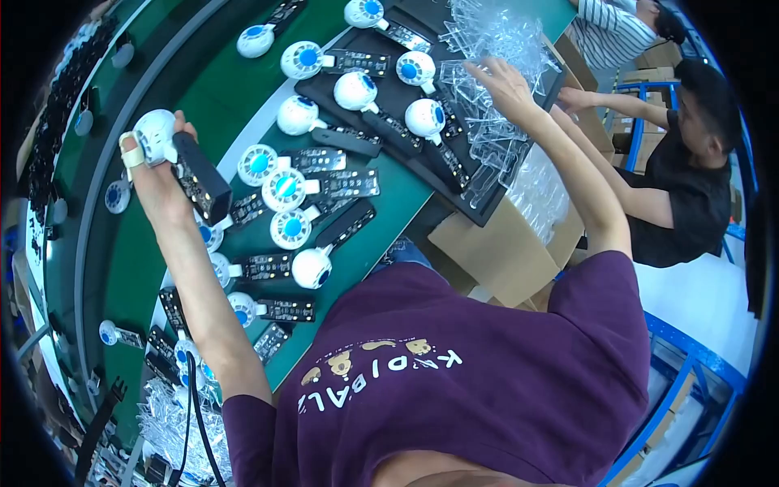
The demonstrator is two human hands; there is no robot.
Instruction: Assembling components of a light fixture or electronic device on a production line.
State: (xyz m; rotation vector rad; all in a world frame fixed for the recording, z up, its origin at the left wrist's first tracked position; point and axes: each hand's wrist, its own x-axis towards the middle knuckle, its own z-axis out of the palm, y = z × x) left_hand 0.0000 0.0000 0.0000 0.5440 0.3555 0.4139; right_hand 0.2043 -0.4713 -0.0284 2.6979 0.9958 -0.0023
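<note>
My left hand (165, 191), a pale wrap around one finger, grips a device with a white ball head and black rectangular body (203, 178). It is held up over the left part of the green bench (398, 199). Over at the far right of the bench my right hand (507, 91) reaches to a heap of clear plastic pieces (497, 134). Its fingers are stretched out at the heap's edge; whether they touch a piece I cannot tell. The heap lies on a black tray (479, 213), beside several similar white-headed devices (355, 91).
More such devices lie in rows on the bench, some with bare circuit boards (284, 188). A green conveyor belt (191, 81) runs along the left. Clear plastic (182, 426) is piled at lower left. An open cardboard box (495, 252) and a co-worker in black (690, 183) are at right.
</note>
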